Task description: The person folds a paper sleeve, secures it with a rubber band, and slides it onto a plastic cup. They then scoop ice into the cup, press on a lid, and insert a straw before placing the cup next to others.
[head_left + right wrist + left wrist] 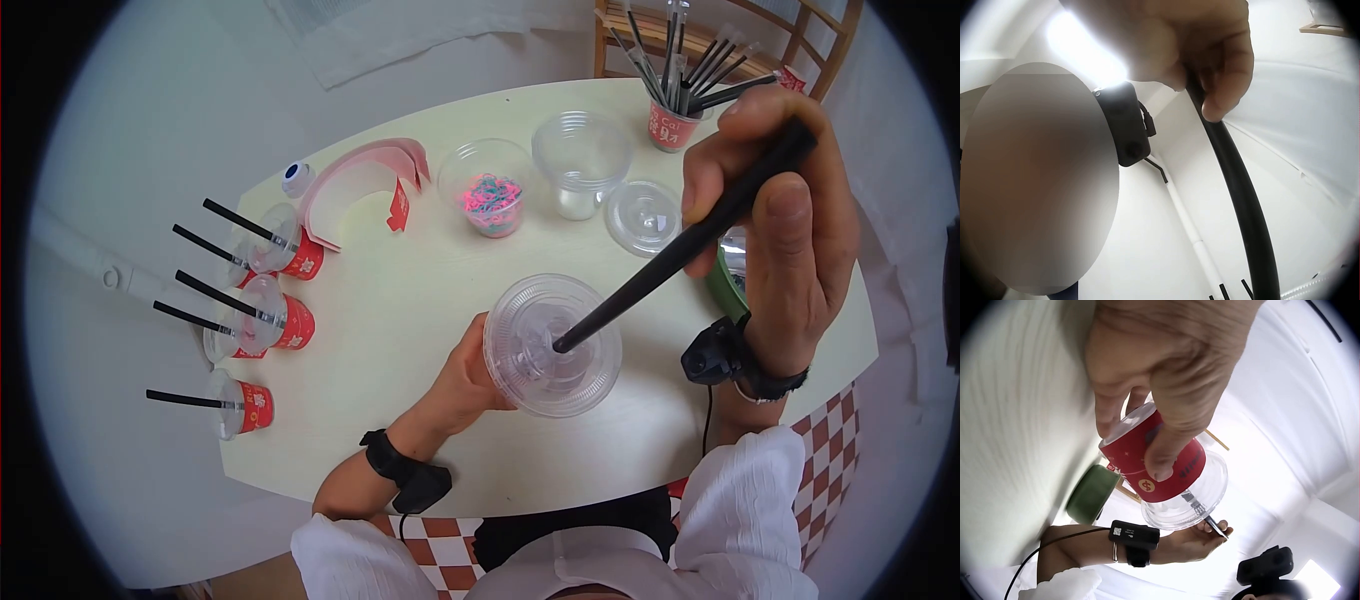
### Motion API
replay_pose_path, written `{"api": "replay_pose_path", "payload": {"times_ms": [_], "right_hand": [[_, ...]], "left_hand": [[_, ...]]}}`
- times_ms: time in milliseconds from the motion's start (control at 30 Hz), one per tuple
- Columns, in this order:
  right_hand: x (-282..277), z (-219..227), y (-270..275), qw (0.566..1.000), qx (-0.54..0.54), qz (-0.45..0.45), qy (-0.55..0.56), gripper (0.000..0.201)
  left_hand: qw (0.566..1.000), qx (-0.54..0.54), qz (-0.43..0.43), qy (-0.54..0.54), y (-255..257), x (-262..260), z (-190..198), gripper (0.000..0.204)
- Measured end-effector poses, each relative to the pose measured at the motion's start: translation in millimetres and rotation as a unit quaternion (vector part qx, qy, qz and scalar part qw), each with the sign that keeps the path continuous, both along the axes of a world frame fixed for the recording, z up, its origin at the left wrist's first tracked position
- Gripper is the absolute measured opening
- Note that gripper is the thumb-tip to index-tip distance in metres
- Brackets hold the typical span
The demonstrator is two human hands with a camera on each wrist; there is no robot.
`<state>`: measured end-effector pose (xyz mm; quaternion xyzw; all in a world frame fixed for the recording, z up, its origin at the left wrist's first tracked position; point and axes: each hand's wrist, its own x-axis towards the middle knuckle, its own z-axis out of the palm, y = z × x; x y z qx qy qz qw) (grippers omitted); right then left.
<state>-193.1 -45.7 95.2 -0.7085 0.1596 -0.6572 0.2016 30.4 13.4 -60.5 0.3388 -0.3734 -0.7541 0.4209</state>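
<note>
My left hand (468, 375) grips a plastic cup in a red printed sleeve (1166, 459), fingers and thumb wrapped round its side. A clear dome lid (510, 320) covers the cup's top. Above and to the right, my right hand (785, 215) pinches a thick black straw (665, 255) near its upper end. The straw slants down to the left, its lower end at the middle of the lid. In the left wrist view its lower part shows through the clear dome. The right wrist view also has the straw between the fingertips.
Several red cups with lids and black straws (298, 322) stand along the table's left. Farther back are curved pink paper sleeves (335, 185), a tub of pink and green bits (492, 205), clear domes (582, 150), a loose lid (643, 218), a straw-filled cup (672, 128) and a green bowl (727, 287).
</note>
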Motion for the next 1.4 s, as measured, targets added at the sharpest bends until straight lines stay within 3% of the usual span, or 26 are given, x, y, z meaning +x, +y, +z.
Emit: {"api": "replay_pose_path", "payload": {"times_ms": [100, 200, 333, 567, 733, 833, 933, 1000, 1100, 1133, 1233, 1333, 1400], "right_hand": [[4.6, 1.1, 0.3, 0.999, -0.005, 0.018, -0.028, 0.047], [-6.2, 8.1, 8.7, 0.996, 0.083, -0.013, 0.027, 0.046], [-3.7, 9.9, 11.2, 0.986, 0.137, 0.095, -0.006, 0.041], [2.6, 6.3, 5.7, 0.965, 0.081, 0.089, 0.232, 0.023], [10.6, 10.2, 13.1, 0.962, 0.188, 0.070, 0.186, 0.018], [10.6, 6.3, 14.4, 0.956, 0.208, 0.070, 0.193, 0.021], [15.1, 9.9, 20.3, 0.957, 0.178, 0.091, 0.212, 0.024], [13.9, 11.7, 25.4, 0.965, 0.158, 0.083, 0.192, 0.029], [4.2, 12.4, 35.2, 0.981, 0.172, 0.014, 0.086, 0.037], [-1.5, 14.3, 35.6, 0.984, 0.144, -0.014, 0.100, 0.041], [-10.5, 12.8, 37.2, 0.989, 0.117, -0.053, 0.067, 0.041], [-17.3, 13.0, 37.2, 0.991, 0.099, -0.063, 0.069, 0.042], [-18.7, 11.8, 37.9, 0.991, 0.095, -0.070, 0.068, 0.042]], "left_hand": [[1.000, -0.002, -0.001, 0.016, 1.6, 0.3, -0.5, 0.091], [1.000, -0.011, 0.010, 0.004, 1.2, 0.4, -1.9, 0.091], [0.997, -0.051, 0.024, -0.043, 2.6, -1.7, -3.1, 0.092], [0.998, -0.050, 0.029, 0.007, -5.6, -1.3, -14.5, 0.089], [0.998, -0.037, 0.040, -0.038, 5.4, -6.8, 18.4, 0.091], [0.983, -0.158, 0.041, -0.086, 12.0, -9.1, 19.5, 0.094], [0.971, -0.178, -0.004, -0.159, 11.8, -8.4, 20.1, 0.096], [0.977, -0.155, -0.024, -0.142, 12.8, -4.4, 28.4, 0.094], [0.989, -0.112, -0.030, -0.092, 18.5, 7.4, 46.8, 0.093], [0.993, -0.093, -0.026, -0.071, 24.6, 15.1, 52.2, 0.093], [0.998, -0.066, 0.001, 0.013, 45.3, 48.8, 51.4, 0.095], [0.984, -0.077, 0.157, 0.044, 79.0, 67.7, 57.8, 0.098], [0.976, -0.095, 0.198, 0.012, 100.1, 75.9, 62.3, 0.097]]}}
